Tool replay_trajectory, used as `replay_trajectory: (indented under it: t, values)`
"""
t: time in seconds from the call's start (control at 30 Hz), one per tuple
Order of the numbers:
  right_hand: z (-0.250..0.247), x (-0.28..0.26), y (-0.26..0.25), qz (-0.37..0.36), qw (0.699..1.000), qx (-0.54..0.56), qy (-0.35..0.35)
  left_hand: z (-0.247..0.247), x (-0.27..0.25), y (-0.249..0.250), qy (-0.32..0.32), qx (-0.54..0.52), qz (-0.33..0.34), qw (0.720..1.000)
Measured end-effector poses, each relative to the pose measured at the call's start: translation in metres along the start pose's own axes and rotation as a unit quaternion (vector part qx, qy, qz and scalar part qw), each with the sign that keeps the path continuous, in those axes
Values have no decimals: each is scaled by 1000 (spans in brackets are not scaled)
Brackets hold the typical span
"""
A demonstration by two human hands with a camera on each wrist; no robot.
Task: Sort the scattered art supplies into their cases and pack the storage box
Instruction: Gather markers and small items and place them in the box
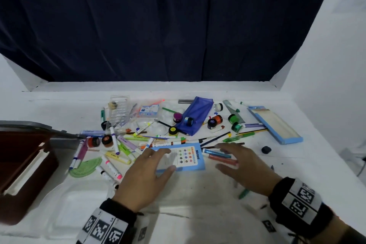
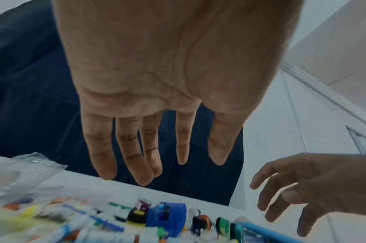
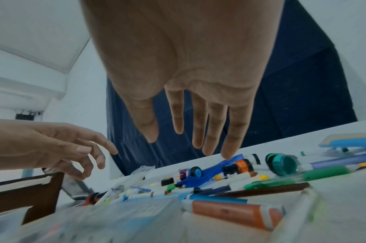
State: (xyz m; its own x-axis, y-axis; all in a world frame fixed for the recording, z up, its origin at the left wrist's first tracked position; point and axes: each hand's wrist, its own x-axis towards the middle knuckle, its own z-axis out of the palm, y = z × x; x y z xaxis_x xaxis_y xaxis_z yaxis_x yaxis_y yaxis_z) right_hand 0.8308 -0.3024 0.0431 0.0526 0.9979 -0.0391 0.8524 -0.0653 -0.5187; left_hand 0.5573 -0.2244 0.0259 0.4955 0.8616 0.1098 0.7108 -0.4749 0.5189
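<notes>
Art supplies (image 1: 158, 136) lie scattered over the middle of a white table (image 1: 198, 214), with a white moulded tray (image 1: 65, 210) at its near left edge. Above the near middle both hands hover palm down with fingers spread and relaxed, holding nothing: the left hand (image 1: 145, 176) over the near left corner of a light blue colour pencil case (image 1: 188, 156), the right hand (image 1: 243, 166) just right of it, over a blue marker (image 1: 215, 153) and an orange marker (image 1: 221, 158). Both wrists wear black bands with printed square codes. A brown storage box (image 1: 23, 170) stands open at the left edge, its grey lid (image 1: 39, 128) behind it. A green protractor (image 1: 85, 167) lies between box and left hand among white-bodied markers. Farther back sit small paint jars, a blue zip pouch (image 1: 196, 115) and a clear plastic case (image 1: 118, 113); toward the far right corner lies an open light blue tray (image 1: 275, 123), with a small dark lump (image 1: 266, 149) nearer. White walls flank the table and a dark blue curtain (image 1: 158, 22) hangs behind its far edge. Both wrist views are motion-blurred near the bottom, so the closest supplies there are hard to make out; the box is cut off at the left.
</notes>
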Motion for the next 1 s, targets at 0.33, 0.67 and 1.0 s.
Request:
replay_trajectory:
  t: [0.33,0.67,1.0]
  values:
    - [-49,77,59,38,990,-114,74,-3,143,22,-75,80,16,994]
    - [-32,146,99,102,960,-252,-61,24,200,-5,-191,246,20,950]
    - [-38,144,91,65,973,-220,18,11,199,-8,-167,203,42,964]
